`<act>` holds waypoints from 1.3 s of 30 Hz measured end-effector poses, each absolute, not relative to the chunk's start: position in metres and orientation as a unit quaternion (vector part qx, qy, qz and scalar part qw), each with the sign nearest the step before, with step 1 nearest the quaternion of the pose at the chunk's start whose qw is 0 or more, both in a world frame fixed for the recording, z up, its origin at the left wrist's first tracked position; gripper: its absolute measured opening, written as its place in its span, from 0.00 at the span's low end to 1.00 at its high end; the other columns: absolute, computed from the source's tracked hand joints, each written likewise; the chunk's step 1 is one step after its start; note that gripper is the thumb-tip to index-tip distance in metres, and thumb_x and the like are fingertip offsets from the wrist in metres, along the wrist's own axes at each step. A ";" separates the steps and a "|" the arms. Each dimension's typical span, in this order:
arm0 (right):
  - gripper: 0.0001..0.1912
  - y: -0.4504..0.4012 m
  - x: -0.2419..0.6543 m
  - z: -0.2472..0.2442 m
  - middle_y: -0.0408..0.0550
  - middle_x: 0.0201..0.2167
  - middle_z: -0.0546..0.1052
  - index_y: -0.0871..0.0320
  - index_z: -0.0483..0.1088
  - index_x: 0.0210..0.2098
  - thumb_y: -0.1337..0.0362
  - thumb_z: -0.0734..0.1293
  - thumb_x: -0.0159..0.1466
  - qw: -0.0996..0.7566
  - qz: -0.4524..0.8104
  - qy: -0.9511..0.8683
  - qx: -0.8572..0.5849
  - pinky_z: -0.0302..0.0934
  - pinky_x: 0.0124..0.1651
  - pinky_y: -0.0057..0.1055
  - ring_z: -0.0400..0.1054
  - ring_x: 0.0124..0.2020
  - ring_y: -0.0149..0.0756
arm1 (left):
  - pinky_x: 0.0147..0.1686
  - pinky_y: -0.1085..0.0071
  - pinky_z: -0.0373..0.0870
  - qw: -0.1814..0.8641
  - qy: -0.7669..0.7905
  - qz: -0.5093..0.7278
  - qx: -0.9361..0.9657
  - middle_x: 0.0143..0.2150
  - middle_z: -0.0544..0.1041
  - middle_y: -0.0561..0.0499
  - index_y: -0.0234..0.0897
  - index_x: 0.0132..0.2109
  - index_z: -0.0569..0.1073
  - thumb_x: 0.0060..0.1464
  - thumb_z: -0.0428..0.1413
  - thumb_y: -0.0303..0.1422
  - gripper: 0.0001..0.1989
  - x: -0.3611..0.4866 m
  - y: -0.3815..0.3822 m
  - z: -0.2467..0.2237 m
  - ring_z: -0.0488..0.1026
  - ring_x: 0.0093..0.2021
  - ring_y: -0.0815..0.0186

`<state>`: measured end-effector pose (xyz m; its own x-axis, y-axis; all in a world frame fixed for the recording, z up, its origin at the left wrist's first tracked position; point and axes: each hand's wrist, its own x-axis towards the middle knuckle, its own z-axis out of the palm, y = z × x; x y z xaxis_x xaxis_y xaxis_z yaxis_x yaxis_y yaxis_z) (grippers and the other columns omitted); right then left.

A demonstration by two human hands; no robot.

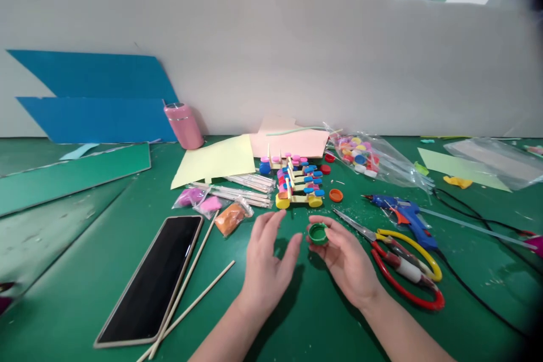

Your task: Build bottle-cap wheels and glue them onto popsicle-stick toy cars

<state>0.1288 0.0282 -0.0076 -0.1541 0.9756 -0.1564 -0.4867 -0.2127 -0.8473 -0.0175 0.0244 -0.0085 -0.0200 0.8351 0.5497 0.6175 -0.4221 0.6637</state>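
Note:
Between the fingers and thumb of my right hand is a green bottle cap, its hollow side facing up toward me. My left hand is held just left of it, thumb and fingers apart, with nothing in it. Beyond both hands stands a small model built of wooden sticks with yellow caps as wheels and blue and pink pieces on top. An orange cap lies right of the model, and a red cap sits farther back.
Scissors and a blue glue gun with its cord lie at right. A phone and wooden sticks are at left. Clay packets, a bag of caps, coloured paper and a pink bottle stand farther back.

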 end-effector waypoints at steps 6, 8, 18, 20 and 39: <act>0.12 0.030 0.127 -0.011 0.45 0.32 0.72 0.56 0.71 0.39 0.59 0.65 0.57 0.549 0.656 -0.357 -0.375 0.59 0.36 0.29 0.64 0.34 0.33 | 0.46 0.62 0.65 -0.130 0.663 0.401 0.619 0.42 0.69 0.44 0.36 0.44 0.69 0.53 0.49 0.30 0.11 -0.092 0.010 0.012 0.68 0.43 0.59; 0.12 0.030 0.125 -0.011 0.45 0.32 0.72 0.56 0.71 0.39 0.59 0.65 0.57 0.550 0.655 -0.361 -0.372 0.59 0.36 0.29 0.64 0.34 0.33 | 0.46 0.60 0.65 -0.138 0.725 0.291 0.609 0.47 0.67 0.39 0.33 0.47 0.67 0.53 0.48 0.35 0.16 -0.120 0.004 0.013 0.66 0.47 0.54; 0.12 0.028 0.123 -0.010 0.45 0.32 0.71 0.56 0.72 0.38 0.59 0.66 0.56 0.531 0.659 -0.389 -0.365 0.59 0.34 0.30 0.63 0.33 0.33 | 0.46 0.54 0.62 -0.038 0.809 0.073 0.582 0.56 0.63 0.31 0.25 0.57 0.55 0.51 0.46 0.44 0.33 -0.155 0.000 -0.005 0.62 0.53 0.43; 0.12 0.027 0.124 -0.010 0.45 0.32 0.71 0.56 0.72 0.39 0.59 0.65 0.56 0.526 0.657 -0.397 -0.367 0.59 0.35 0.30 0.63 0.33 0.33 | 0.47 0.54 0.61 -0.034 0.814 0.071 0.576 0.57 0.61 0.31 0.24 0.58 0.53 0.51 0.45 0.46 0.35 -0.156 -0.001 -0.006 0.61 0.54 0.43; 0.13 0.027 0.126 -0.015 0.44 0.33 0.69 0.54 0.71 0.41 0.58 0.64 0.58 0.511 0.620 -0.446 -0.395 0.59 0.36 0.31 0.61 0.33 0.34 | 0.45 0.54 0.62 -0.013 0.835 0.067 0.547 0.56 0.63 0.33 0.25 0.60 0.49 0.49 0.46 0.41 0.36 -0.155 0.003 -0.004 0.63 0.51 0.44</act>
